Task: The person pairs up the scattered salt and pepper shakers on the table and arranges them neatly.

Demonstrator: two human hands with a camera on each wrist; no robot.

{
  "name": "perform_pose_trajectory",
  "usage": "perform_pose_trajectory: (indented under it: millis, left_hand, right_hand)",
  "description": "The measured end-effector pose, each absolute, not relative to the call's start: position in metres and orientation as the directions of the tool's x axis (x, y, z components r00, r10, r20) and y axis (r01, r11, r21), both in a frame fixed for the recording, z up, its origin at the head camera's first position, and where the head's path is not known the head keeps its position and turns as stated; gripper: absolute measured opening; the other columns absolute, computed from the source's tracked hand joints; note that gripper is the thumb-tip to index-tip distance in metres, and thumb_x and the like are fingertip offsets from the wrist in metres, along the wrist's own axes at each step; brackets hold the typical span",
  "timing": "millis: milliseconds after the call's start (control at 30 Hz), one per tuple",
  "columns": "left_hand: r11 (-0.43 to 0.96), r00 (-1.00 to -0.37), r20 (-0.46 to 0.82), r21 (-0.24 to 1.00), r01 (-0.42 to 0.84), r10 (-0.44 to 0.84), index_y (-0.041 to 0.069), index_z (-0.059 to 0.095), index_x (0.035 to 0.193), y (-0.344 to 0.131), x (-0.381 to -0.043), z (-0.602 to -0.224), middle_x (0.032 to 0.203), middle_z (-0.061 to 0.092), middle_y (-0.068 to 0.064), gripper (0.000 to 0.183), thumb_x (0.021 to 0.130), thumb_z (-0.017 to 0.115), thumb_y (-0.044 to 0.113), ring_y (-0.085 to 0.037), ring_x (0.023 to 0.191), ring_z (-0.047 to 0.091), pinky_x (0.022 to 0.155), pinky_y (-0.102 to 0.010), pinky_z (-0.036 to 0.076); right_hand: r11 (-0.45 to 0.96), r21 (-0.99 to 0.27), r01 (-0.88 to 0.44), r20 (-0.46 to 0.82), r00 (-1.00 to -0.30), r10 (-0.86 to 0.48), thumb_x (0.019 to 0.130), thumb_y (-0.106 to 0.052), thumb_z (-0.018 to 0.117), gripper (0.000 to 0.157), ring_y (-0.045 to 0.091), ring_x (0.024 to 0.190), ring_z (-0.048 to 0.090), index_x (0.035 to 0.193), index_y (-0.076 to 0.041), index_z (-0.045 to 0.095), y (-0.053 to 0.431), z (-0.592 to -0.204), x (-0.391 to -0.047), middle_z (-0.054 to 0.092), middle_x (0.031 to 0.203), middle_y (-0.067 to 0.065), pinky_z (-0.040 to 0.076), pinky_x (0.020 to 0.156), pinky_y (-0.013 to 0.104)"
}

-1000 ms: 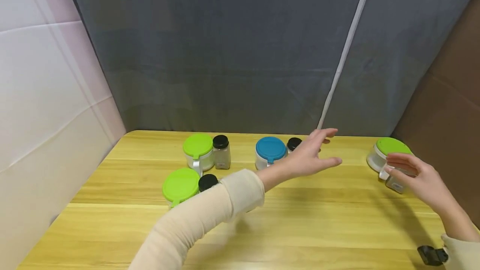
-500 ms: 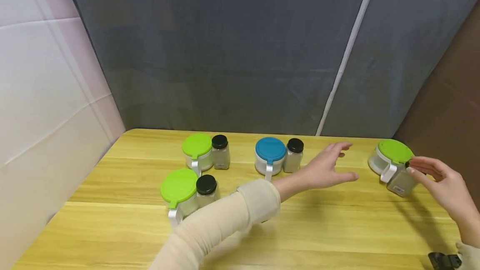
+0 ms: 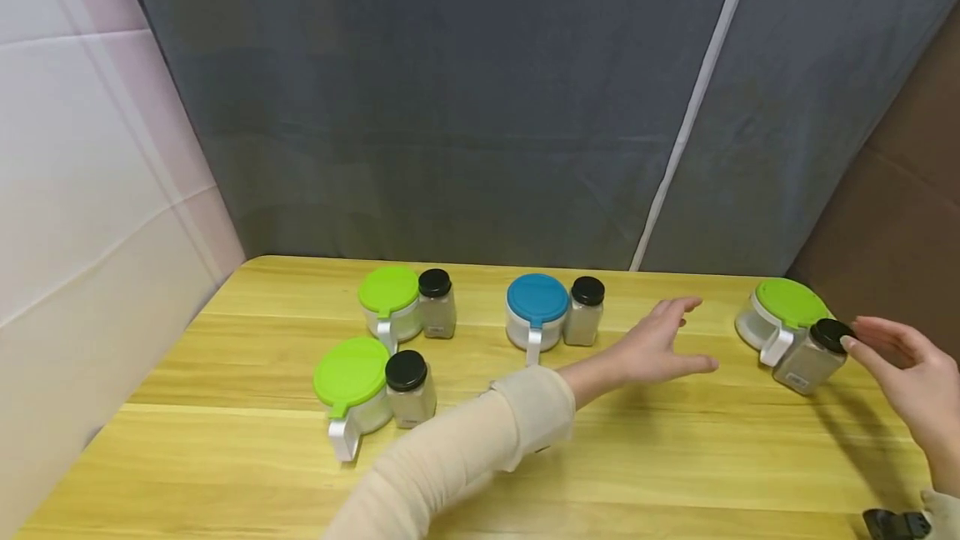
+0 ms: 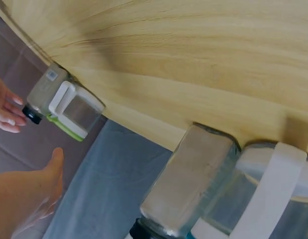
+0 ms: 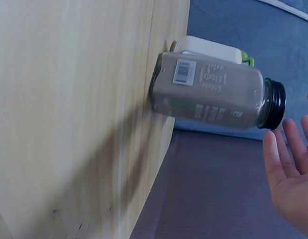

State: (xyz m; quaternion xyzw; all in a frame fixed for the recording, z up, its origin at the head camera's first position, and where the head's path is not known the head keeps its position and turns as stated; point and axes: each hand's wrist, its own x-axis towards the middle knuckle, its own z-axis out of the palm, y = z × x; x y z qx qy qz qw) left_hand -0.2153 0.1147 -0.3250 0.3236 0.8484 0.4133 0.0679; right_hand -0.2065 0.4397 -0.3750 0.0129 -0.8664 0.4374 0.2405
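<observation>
My right hand (image 3: 915, 373) is beside the black lid of a square clear spice jar (image 3: 807, 363), fingers spread and holding nothing. In the right wrist view the jar (image 5: 208, 90) stands upright on the table, with a narrow gap between its lid and my fingers (image 5: 274, 158). Just behind it is a clear seasoning pot with a green lid (image 3: 791, 302) and white handle. My left hand (image 3: 652, 344) reaches over the table with fingers extended, holding nothing. Left of it stand a blue-lidded seasoning pot (image 3: 536, 298) and a black-lidded spice jar (image 3: 584, 319).
Two more green-lidded pots, a rear one (image 3: 388, 290) and a front one (image 3: 351, 373), stand at left, each with a black-lidded jar (image 3: 437, 311) beside it. A grey curtain (image 3: 450, 107) rises behind the wooden table (image 3: 225, 448). Something is mostly hidden behind my left sleeve (image 3: 465, 452).
My right hand has drawn off to the right from the far-right jar, uncovering its lid. My left hand has moved right and slightly nearer, uncovering the jar beside the blue-lidded pot.
</observation>
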Motion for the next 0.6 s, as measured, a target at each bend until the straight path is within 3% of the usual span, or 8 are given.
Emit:
perform_pose_trajectory:
  millis: [200, 367, 533, 600]
  left_hand:
    - [0.471, -0.806, 0.132, 0.752, 0.461, 0.577, 0.014, 0.024, 0.138, 0.122, -0.22, -0.331, 0.136, 0.028, 0.004, 0.074, 0.079, 0.064, 0.035, -0.005, 0.115, 0.036, 0.089, -0.017, 0.032]
    - [0.492, -0.823, 0.121, 0.75, 0.442, 0.555, 0.014, 0.024, 0.137, 0.129, -0.225, -0.338, 0.135, 0.029, 0.003, 0.074, 0.079, 0.065, 0.035, -0.005, 0.114, 0.037, 0.088, -0.017, 0.033]
    - [0.518, -0.84, 0.104, 0.745, 0.42, 0.533, 0.015, 0.024, 0.137, 0.135, -0.232, -0.344, 0.135, 0.03, 0.003, 0.074, 0.079, 0.064, 0.036, -0.006, 0.115, 0.037, 0.089, -0.019, 0.033]
    - [0.524, -0.846, 0.096, 0.748, 0.409, 0.524, 0.015, 0.024, 0.137, 0.137, -0.234, -0.345, 0.135, 0.031, 0.003, 0.074, 0.079, 0.064, 0.036, -0.007, 0.115, 0.037, 0.089, -0.019, 0.033]
  right_hand:
    - [0.603, -0.774, -0.194, 0.389, -0.897, 0.211, 0.083, -0.012, 0.062, 0.046, -0.013, 0.09, 0.045, 0.127, -0.017, 0.047, 0.457, -0.389, -0.213, 0.048, 0.105, -0.023, 0.034, 0.068, 0.002]
    - [0.662, -0.741, -0.117, 0.296, -0.941, 0.166, 0.085, -0.023, 0.059, 0.056, -0.012, 0.088, 0.036, 0.135, -0.02, 0.033, 0.441, -0.372, -0.2, 0.038, 0.104, -0.023, 0.033, 0.062, 0.004]
    - [0.724, -0.687, -0.064, 0.209, -0.971, 0.112, 0.087, -0.032, 0.054, 0.066, 0.007, 0.108, 0.035, 0.141, -0.018, 0.018, 0.434, -0.367, -0.196, 0.035, 0.124, 0.001, 0.032, 0.059, 0.007]
    - [0.722, -0.69, -0.047, 0.178, -0.978, 0.107, 0.088, -0.033, 0.053, 0.068, 0.017, 0.116, 0.03, 0.142, -0.018, 0.015, 0.434, -0.369, -0.197, 0.029, 0.132, 0.014, 0.037, 0.075, 0.015]
